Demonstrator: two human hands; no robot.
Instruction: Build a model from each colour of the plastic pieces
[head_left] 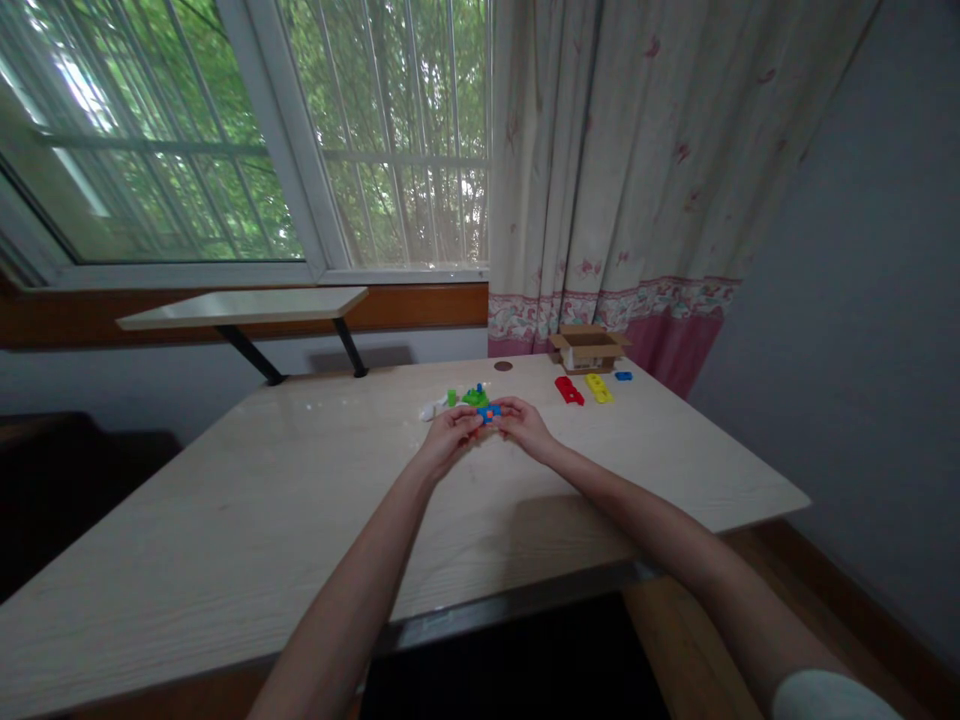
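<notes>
Both my hands meet over the middle of the table and pinch a small blue plastic toy piece (490,412) with an orange spot on it. My left hand (450,436) grips its left side, and my right hand (525,428) grips its right side. Just beyond the fingers lies a cluster of green toy parts (475,397) with a bit of blue on top. A small light-green piece (451,397) stands to its left, beside a white piece (429,411). The fingers partly cover the blue piece, so its full shape is hidden.
To the right lie a red plastic piece (569,391), a yellow one (598,388) and a small blue one (623,376). Behind them stands an open cardboard box (589,352). A round brown disc (503,366) lies near the back edge. A raised shelf (247,306) stands at the back left.
</notes>
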